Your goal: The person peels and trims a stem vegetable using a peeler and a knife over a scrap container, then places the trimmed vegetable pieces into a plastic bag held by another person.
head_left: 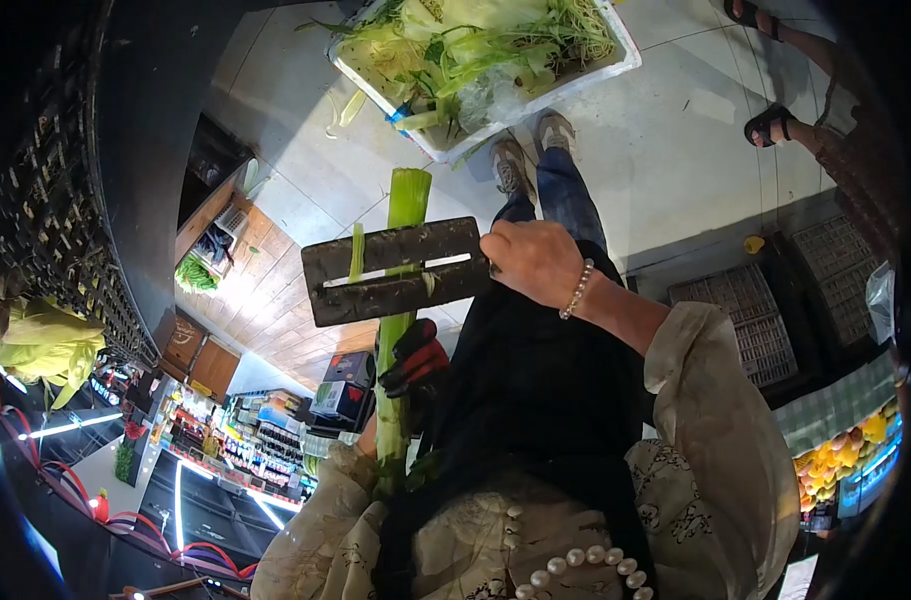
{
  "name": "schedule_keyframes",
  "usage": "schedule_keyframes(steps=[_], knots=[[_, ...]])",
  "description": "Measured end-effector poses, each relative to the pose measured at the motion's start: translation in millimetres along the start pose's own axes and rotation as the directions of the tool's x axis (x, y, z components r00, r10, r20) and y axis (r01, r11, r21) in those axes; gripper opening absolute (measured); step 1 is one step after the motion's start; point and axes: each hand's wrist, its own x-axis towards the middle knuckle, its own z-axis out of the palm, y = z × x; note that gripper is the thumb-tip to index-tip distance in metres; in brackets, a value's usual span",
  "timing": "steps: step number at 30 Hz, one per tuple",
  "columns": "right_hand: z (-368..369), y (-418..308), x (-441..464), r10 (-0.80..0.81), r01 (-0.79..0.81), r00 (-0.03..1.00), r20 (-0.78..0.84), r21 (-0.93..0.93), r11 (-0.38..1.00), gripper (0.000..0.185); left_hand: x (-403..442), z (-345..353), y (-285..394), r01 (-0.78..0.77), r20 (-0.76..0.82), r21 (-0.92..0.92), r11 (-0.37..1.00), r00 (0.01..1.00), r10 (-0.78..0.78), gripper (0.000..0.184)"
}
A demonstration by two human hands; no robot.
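My right hand (537, 262), bare with a pearl bracelet at the wrist, is closed on the end of a wide slotted peeler (365, 248). Its dark rectangular blade lies across a long green stalk that looks like celtuce (409, 197). A strip of green peel (356, 250) sticks up through the slot. Below the blade, my left hand (415, 360) wears a red and black glove and is wrapped round the stalk. The stalk's lower end runs down beside my sleeve, pale with leaf scars.
Ahead on the floor stands a white foam box (625, 62) filled with leaves and peelings. Scraps lie beside it. At the right are woven crates (745, 320) and another person's sandalled feet (767, 127). A dark woven basket wall (50, 200) rises at the left.
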Motion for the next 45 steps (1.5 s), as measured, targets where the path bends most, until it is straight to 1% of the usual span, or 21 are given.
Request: schedule_keyframes(steps=[1,2,4,6,7,8,10,12,16,19,22,23,26,28,29,32,35,38,41,44,45], knots=[[3,10,2,0.001,-0.001,1.000,0.004,-0.029,1.000,0.014,0,-1,-1,0.001,-0.002,-0.005,1.000,1.000,-0.001,0.050],[4,24,6,0.107,-0.104,0.992,0.067,-0.059,0.993,0.016,-2,-1,-2,-0.003,-0.013,-0.015,1.000,1.000,0.002,0.050],[23,70,8,0.284,-0.286,0.958,-0.047,-0.048,0.957,0.019,-6,0,-4,-0.003,-0.030,-0.019,1.000,1.000,0.002,0.051],[29,106,12,0.489,-0.487,0.872,0.000,-0.097,0.868,0.024,-7,-1,-5,-0.011,-0.050,-0.019,1.000,0.999,0.010,0.051],[34,111,5,0.447,-0.451,0.891,-0.075,-0.041,0.892,0.027,-6,-1,-4,-0.011,-0.056,-0.019,1.000,0.998,0.010,0.052],[33,102,7,0.502,-0.500,0.865,0.011,0.117,0.858,0.027,-5,-3,-6,-0.012,-0.062,-0.025,1.000,0.998,0.010,0.052],[30,55,13,0.575,-0.606,0.791,0.210,0.399,0.688,0.028,-5,-1,-9,-0.011,-0.087,-0.039,0.999,0.996,0.008,0.052],[24,24,33,0.507,-0.608,0.756,0.414,0.732,0.308,0.029,-3,0,-11,-0.016,-0.107,-0.043,0.999,0.994,0.012,0.053],[23,15,69,0.354,-0.475,0.805,0.476,0.875,-0.097,0.026,-6,5,-15,-0.033,-0.217,0.022,0.999,0.975,0.037,0.054],[31,16,71,0.283,-0.442,0.807,0.519,0.848,-0.294,0.021,0,21,-8,-0.005,-0.327,0.246,0.969,0.941,0.088,0.055],[33,13,66,0.335,-0.493,0.782,0.526,0.850,-0.184,0.022,17,49,14,0.177,-0.362,0.669,0.722,0.926,0.109,0.059],[36,13,65,0.311,-0.504,0.783,0.538,0.843,-0.188,0.023,24,42,24,0.187,-0.345,0.650,0.737,0.936,0.066,0.057],[31,15,65,0.389,-0.572,0.780,0.490,0.811,0.125,0.024,44,18,40,0.150,-0.265,0.561,0.814,0.964,0.005,0.049],[26,30,46,0.467,-0.423,0.882,0.067,0.549,0.721,0.023,52,13,36,0.076,-0.221,0.430,0.899,0.975,0.024,0.046],[24,35,34,0.381,-0.335,0.915,-0.130,0.276,0.901,0.024,52,2,41,0.057,-0.146,0.325,0.944,0.989,-0.010,0.045],[8,31,5,0.302,-0.303,0.953,0.032,0.066,0.951,0.024,58,-1,49,0.076,-0.028,0.286,0.955,0.997,-0.071,0.054],[9,22,-3,0.141,-0.140,0.990,0.029,-0.046,0.989,0.013,56,1,48,0.102,-0.105,0.339,0.935,0.992,-0.070,0.052],[17,26,-1,0.118,-0.120,0.988,0.103,0.012,0.993,0.014,52,8,42,0.104,-0.190,0.360,0.927,0.981,-0.036,0.048],[32,69,0,0.189,-0.195,0.980,0.064,0.086,0.977,0.016,48,2,44,0.098,-0.167,0.389,0.916,0.985,-0.034,0.043],[24,97,7,0.458,-0.448,0.882,0.113,-0.108,0.888,0.017,44,-2,50,0.088,-0.029,0.273,0.958,0.996,-0.083,0.045],[22,83,5,0.358,-0.357,0.930,0.081,-0.021,0.934,0.015,47,-2,48,0.063,-0.020,0.223,0.973,0.998,-0.060,0.045]])
